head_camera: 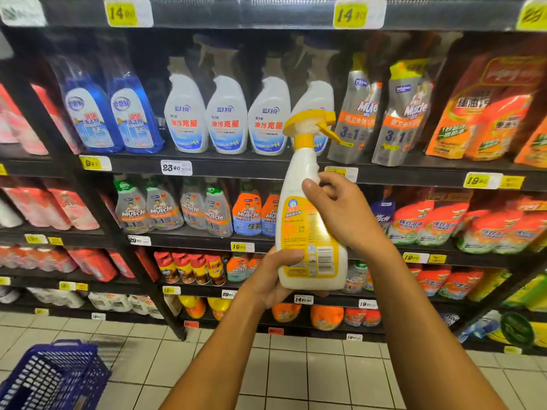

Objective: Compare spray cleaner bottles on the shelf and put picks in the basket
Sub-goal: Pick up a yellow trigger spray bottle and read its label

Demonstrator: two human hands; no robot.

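I hold a white spray bottle [305, 232] with a yellow trigger head and yellow label upright in front of the shelves, its barcode side facing me. My left hand [273, 275] grips its base from the left. My right hand [340, 211] grips its upper body from the right, thumb on the front. A blue wire basket [56, 377] stands on the tiled floor at the lower left, well below the bottle.
Black shelves [236, 168] carry white spray bottles [228, 116], blue bottles [91, 116], silver Mr Muscle refill pouches [393, 119] and orange pouches [485, 113]. Lower rows hold more sprays and pouches, with yellow price tags along the edges. White tiled floor [296, 368] lies beneath.
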